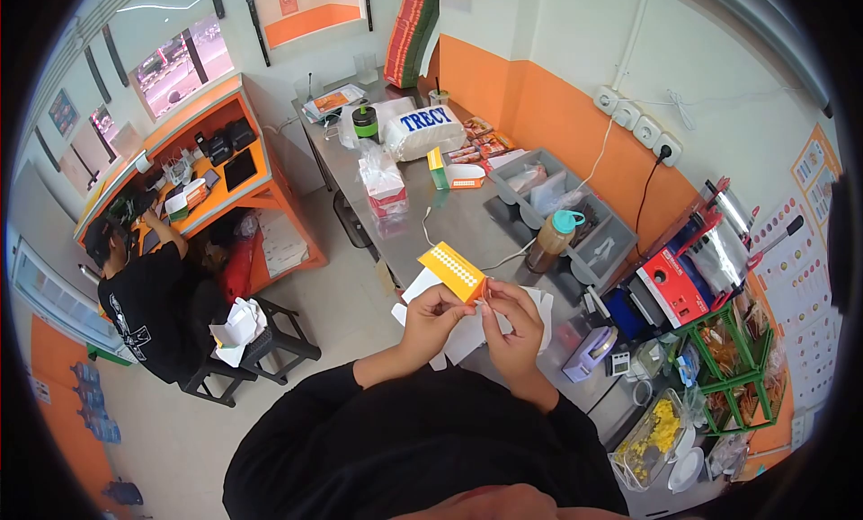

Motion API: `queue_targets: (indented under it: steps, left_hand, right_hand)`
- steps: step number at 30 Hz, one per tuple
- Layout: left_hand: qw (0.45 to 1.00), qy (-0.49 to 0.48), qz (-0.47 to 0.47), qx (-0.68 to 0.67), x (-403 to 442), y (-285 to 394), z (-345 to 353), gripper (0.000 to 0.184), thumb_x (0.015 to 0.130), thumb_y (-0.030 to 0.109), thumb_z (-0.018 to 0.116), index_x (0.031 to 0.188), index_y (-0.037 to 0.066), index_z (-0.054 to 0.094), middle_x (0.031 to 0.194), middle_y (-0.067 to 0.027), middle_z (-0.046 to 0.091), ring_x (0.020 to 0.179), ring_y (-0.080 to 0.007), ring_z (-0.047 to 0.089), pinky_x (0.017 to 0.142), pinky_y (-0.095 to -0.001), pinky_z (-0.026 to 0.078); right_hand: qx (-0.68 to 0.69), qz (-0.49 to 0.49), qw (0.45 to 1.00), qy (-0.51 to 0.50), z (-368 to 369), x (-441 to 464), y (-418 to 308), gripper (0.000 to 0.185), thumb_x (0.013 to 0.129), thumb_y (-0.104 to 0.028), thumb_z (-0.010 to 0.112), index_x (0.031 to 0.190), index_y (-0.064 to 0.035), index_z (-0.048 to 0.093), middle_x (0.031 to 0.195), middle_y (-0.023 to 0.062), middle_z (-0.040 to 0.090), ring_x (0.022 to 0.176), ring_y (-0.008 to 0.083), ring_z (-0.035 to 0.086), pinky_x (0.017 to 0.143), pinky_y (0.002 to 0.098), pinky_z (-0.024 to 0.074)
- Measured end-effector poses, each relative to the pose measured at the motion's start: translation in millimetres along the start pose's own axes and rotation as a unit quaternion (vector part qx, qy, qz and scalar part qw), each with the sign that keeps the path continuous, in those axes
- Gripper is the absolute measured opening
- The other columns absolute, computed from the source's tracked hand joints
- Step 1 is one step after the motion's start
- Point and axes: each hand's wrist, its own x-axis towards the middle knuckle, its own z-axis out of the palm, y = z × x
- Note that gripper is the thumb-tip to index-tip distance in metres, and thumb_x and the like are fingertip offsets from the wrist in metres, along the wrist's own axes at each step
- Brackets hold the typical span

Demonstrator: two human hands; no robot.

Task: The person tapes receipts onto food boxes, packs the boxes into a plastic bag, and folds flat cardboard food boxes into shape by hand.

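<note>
Between my two hands is a small orange and yellow folding carton (452, 270) with a white pattern on one face. My left hand (430, 319) grips its near left side, fingers closed. My right hand (514, 326) pinches the carton's right end, where a flap shows. White cardboard pieces (464, 342) lie under and around my hands on the metal table (400, 232). Beyond the hands, a green and yellow carton (438, 168) stands on the table, with an orange and white open carton (466, 177) beside it.
Right of my hands are a bottle with a turquoise lid (550, 241), a grey compartment tray (607, 237), a purple tape dispenser (591, 354) and a red machine (676, 282). A TRECY pack (422, 133) lies farther back. At left, a person (148, 295) sits by an orange desk (261, 192).
</note>
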Motion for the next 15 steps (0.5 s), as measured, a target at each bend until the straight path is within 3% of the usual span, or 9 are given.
queue_targets:
  steps: [8, 10, 15]
  left_hand:
    - [0.999, -0.026, 0.006, -0.019, 2, 3, 0, 0.013, 0.085, -0.002, 0.070, 0.093, 0.002, 0.061, 0.094, -0.0044, 0.068, 0.089, -0.0110, 0.064, 0.082, -0.0249, 0.051]
    - [0.998, 0.016, -0.022, -0.061, 5, 20, 15, 0.017, 0.085, -0.003, 0.069, 0.100, 0.001, 0.062, 0.097, -0.0054, 0.068, 0.092, -0.0118, 0.064, 0.085, -0.0260, 0.051]
    - [1.000, -0.004, 0.004, -0.001, -2, 5, 0, 0.015, 0.089, -0.001, 0.064, 0.103, 0.000, 0.065, 0.101, -0.0072, 0.068, 0.094, -0.0133, 0.064, 0.087, -0.0264, 0.049]
  right_hand:
    - [-0.040, -0.013, 0.998, -0.037, -5, 0, -6, 0.012, 0.081, 0.000, 0.071, 0.093, 0.0024, 0.068, 0.108, 0.0163, 0.064, 0.100, 0.0285, 0.067, 0.087, 0.0342, 0.0524]
    - [-0.040, -0.017, 0.998, -0.037, -5, 0, -5, 0.011, 0.081, -0.001, 0.072, 0.092, 0.0023, 0.068, 0.107, 0.0163, 0.065, 0.101, 0.0293, 0.067, 0.087, 0.0344, 0.0522]
    - [0.029, -0.010, 0.999, -0.027, -6, -2, -1, 0.009, 0.080, 0.001, 0.073, 0.087, 0.0016, 0.067, 0.106, 0.0165, 0.065, 0.105, 0.0316, 0.066, 0.089, 0.0355, 0.0517]
